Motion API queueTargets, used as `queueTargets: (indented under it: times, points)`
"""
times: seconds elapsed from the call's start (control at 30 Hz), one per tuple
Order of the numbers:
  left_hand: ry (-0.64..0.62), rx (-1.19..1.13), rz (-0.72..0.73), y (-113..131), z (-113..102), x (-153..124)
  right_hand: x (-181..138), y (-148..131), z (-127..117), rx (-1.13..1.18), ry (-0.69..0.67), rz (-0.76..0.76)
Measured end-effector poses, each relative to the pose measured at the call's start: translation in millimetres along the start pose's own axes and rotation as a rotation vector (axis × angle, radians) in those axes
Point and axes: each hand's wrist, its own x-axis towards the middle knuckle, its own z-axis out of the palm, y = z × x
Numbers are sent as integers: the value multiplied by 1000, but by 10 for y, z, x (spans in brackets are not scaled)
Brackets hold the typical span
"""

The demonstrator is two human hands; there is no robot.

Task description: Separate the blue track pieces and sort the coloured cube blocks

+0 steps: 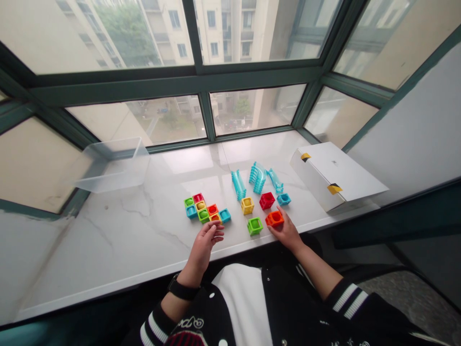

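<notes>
Head view: both forearms are extending from the person's black, white-striped sleeves point(347, 300) over the near edge of a white, grey-veined countertop point(144, 230). The left hand point(204, 242), palm turned inward above a black wristband point(183, 288), is hovering by a joined cluster of small multicoloured plastic blocks point(200, 205); its fingers are curling loosely, half open, with no object visible in them. Whether the fingertips are touching the nearest block, which they are partly covering, one cannot tell. The right hand point(288, 233) is angling inward, thumb and fingers closing around the sides of an orange-red hollow plastic cube point(275, 219), which is sitting at the counter's near side.

Around that cube, a bright green open cube point(255, 226), a yellow open cube point(247, 205), a dark red cube point(267, 201) and a blue open block point(284, 199) are standing apart. Behind them, three translucent turquoise track pieces point(257, 178) are lying. A clear plastic bin point(118, 181) is resting far left; a white lidded box point(334, 173) is occupying the right, beneath green-framed windows point(180, 86).
</notes>
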Motion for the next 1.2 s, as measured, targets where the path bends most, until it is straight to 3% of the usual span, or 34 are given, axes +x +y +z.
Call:
queueTargets:
  times: [0.17, 0.3, 0.43, 0.53, 0.67, 0.8, 1.2]
  points:
    - [10, 2, 8, -2, -17, -1, -27, -27, -79, -3, -18, -8]
    - [25, -5, 12, -2, -15, 5, 60, -110, -288, 76, 95, -54]
    - [74, -26, 15, -27, -34, 37, 412, -282, -556, 70, 178, -55]
    - [78, -48, 22, -42, -59, 52, 771, -400, -674, 18, 83, -67]
    - [90, -78, 26, -20, -75, 37, 1132, -452, -648, -114, -99, -122]
    - [101, -109, 20, 32, -84, 17, 1242, -432, -527, -208, -200, -115]
    - [108, -106, 20, 34, -108, 51, 1185, -432, -446, -221, -197, -74]
